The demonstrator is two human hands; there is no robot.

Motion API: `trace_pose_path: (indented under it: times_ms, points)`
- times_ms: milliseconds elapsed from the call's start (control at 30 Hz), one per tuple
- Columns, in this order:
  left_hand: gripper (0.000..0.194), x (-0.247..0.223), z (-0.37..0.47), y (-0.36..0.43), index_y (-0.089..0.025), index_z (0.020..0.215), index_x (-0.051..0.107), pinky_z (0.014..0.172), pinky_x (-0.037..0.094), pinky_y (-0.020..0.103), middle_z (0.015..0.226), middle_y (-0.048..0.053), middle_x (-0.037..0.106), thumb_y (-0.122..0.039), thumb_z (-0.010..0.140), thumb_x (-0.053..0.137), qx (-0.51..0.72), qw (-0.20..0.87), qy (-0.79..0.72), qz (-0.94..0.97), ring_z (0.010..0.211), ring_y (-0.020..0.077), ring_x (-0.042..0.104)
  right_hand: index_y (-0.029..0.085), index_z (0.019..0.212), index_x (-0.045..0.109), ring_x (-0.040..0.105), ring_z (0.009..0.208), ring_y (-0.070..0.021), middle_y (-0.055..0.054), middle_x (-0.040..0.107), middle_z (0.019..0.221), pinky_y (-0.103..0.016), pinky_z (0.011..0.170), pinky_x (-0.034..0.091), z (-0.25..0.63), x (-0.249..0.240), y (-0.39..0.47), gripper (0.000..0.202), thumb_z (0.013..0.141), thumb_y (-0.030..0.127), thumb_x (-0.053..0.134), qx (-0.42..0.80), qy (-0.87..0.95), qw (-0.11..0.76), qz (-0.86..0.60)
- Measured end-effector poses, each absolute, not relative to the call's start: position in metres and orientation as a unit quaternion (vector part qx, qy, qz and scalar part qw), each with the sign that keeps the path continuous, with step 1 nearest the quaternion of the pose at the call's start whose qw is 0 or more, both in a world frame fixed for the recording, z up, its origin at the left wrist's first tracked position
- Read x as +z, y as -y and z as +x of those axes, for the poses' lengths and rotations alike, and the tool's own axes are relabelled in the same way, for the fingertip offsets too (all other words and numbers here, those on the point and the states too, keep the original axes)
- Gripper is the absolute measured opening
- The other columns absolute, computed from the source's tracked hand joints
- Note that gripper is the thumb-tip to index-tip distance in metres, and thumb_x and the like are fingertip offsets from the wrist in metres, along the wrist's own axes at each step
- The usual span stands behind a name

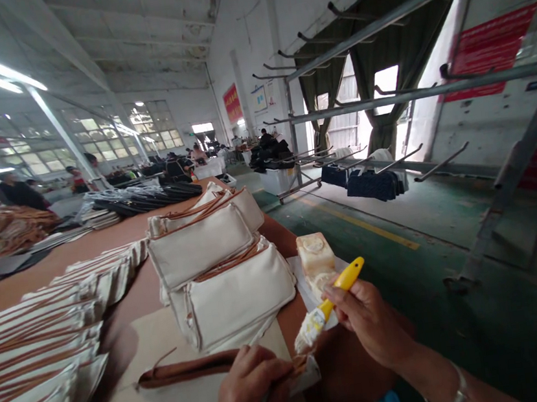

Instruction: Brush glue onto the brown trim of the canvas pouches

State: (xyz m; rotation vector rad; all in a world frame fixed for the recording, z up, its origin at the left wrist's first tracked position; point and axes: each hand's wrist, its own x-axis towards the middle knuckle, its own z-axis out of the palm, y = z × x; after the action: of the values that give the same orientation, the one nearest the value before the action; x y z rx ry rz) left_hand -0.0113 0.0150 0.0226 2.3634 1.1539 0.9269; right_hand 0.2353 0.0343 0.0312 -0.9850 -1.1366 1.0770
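Note:
My right hand (364, 320) grips a paintbrush (349, 276) by its yellow handle. White paste coats the ferrule and bristles, and the brush points down and left onto the end of a white pouch (189, 393) with brown edging. My left hand (252, 385) is closed on that same pouch near its right end, fingers bent over the brown edge. Just beyond the brush stands a pale, paste-smeared block or container (315, 254); which of the two I cannot tell. Behind the pouch, several similar white bags (241, 295) are stacked on the brown table.
A long row of white, brown-edged pieces (36, 347) lies along the left of the table (129, 303). Black items (146, 200) and brown bundles (3, 233) lie farther back. A metal rack (412, 92) with prongs stands on the right. People work in the background.

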Motion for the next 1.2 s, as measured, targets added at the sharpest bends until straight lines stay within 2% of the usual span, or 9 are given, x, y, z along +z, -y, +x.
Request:
trace_pose_path:
  times_ms: [100, 300, 467, 667, 800, 867, 1000, 1100, 1200]
  points:
    - [0.016, 0.021, -0.013, -0.015, -0.027, 0.088, 0.073, 0.070, 0.050, 0.027, 0.079, 0.004, 0.067, -0.029, 0.092, 0.058, 0.344, 0.163, -0.411, 0.828, 0.076, 0.0174, 0.062, 0.016, 0.083, 0.056, 0.038, 0.053, -0.0109, 0.004, 0.045, 0.060, -0.021, 0.046, 0.030, 0.235, 0.036, -0.026, 0.037, 0.092, 0.051, 0.065, 0.507, 0.499, 0.571, -0.410]
    - [0.015, 0.025, -0.013, -0.014, -0.027, 0.087, 0.072, 0.070, 0.051, 0.026, 0.079, 0.004, 0.067, -0.035, 0.091, 0.060, 0.328, 0.167, -0.420, 0.829, 0.076, 0.0168, 0.063, 0.017, 0.080, 0.055, 0.035, 0.052, -0.0107, 0.005, 0.041, 0.058, -0.021, 0.046, 0.030, 0.237, 0.040, -0.030, 0.038, 0.089, 0.051, 0.068, 0.463, 0.458, 0.633, -0.418]
    - [0.017, 0.032, -0.018, -0.019, -0.027, 0.082, 0.072, 0.072, 0.049, 0.027, 0.081, 0.004, 0.069, -0.033, 0.091, 0.058, 0.287, 0.133, -0.448, 0.836, 0.079, 0.0183, 0.063, 0.015, 0.079, 0.059, 0.036, 0.051, -0.0100, 0.004, 0.043, 0.058, -0.019, 0.043, 0.028, 0.225, 0.036, -0.021, 0.041, 0.083, 0.053, 0.074, 0.540, 0.432, 0.599, -0.404]
    - [0.018, 0.093, -0.022, -0.053, -0.026, 0.077, 0.072, 0.070, 0.042, 0.027, 0.083, 0.002, 0.070, -0.026, 0.087, 0.058, 0.162, 0.090, -0.540, 0.821, 0.084, 0.0199, 0.060, 0.015, 0.076, 0.061, 0.029, 0.042, -0.0061, 0.007, 0.039, 0.051, -0.017, 0.038, 0.024, 0.264, 0.060, -0.017, 0.030, 0.079, 0.038, 0.080, 0.481, 0.271, 0.754, -0.357]
    - [0.021, 0.149, -0.009, -0.083, -0.018, 0.078, 0.070, 0.064, 0.043, 0.024, 0.071, -0.001, 0.062, -0.031, 0.086, 0.056, 0.237, 0.217, -0.485, 0.813, 0.069, 0.0146, 0.056, 0.016, 0.075, 0.063, 0.030, 0.041, -0.0058, 0.007, 0.035, 0.051, -0.019, 0.041, 0.034, 0.304, 0.098, -0.007, 0.016, 0.084, 0.027, 0.071, 0.437, 0.222, 0.813, -0.315]
    - [0.023, 0.177, -0.006, -0.087, -0.017, 0.084, 0.070, 0.064, 0.046, 0.023, 0.069, -0.002, 0.061, -0.035, 0.086, 0.056, 0.262, 0.300, -0.437, 0.806, 0.066, 0.0129, 0.056, 0.016, 0.068, 0.059, 0.032, 0.043, -0.0050, 0.006, 0.036, 0.054, -0.020, 0.044, 0.038, 0.322, 0.116, 0.000, 0.019, 0.087, 0.017, 0.064, 0.403, 0.187, 0.848, -0.289]
    - [0.030, 0.216, -0.020, -0.070, -0.015, 0.093, 0.073, 0.073, 0.052, 0.030, 0.084, 0.005, 0.070, -0.043, 0.082, 0.066, 0.267, 0.387, -0.340, 0.814, 0.076, 0.0183, 0.063, 0.019, 0.065, 0.054, 0.037, 0.046, -0.0038, 0.005, 0.039, 0.056, -0.027, 0.042, 0.034, 0.350, 0.128, 0.011, 0.028, 0.090, 0.014, 0.065, 0.376, 0.178, 0.878, -0.238]
    - [0.034, 0.206, -0.051, -0.056, -0.017, 0.094, 0.075, 0.080, 0.053, 0.035, 0.090, 0.009, 0.073, -0.047, 0.083, 0.065, 0.201, 0.409, -0.341, 0.822, 0.084, 0.0248, 0.066, 0.020, 0.066, 0.056, 0.038, 0.045, -0.0035, 0.005, 0.041, 0.053, -0.033, 0.043, 0.033, 0.359, 0.114, 0.012, 0.026, 0.089, 0.017, 0.067, 0.379, 0.170, 0.874, -0.252]
    - [0.031, 0.154, -0.102, -0.051, -0.020, 0.097, 0.077, 0.083, 0.053, 0.033, 0.098, 0.009, 0.073, -0.044, 0.085, 0.060, 0.105, 0.419, -0.398, 0.809, 0.091, 0.0250, 0.066, 0.017, 0.072, 0.062, 0.039, 0.044, -0.0036, 0.004, 0.040, 0.051, -0.028, 0.045, 0.040, 0.355, 0.095, 0.008, 0.015, 0.087, 0.017, 0.067, 0.413, 0.152, 0.848, -0.296]
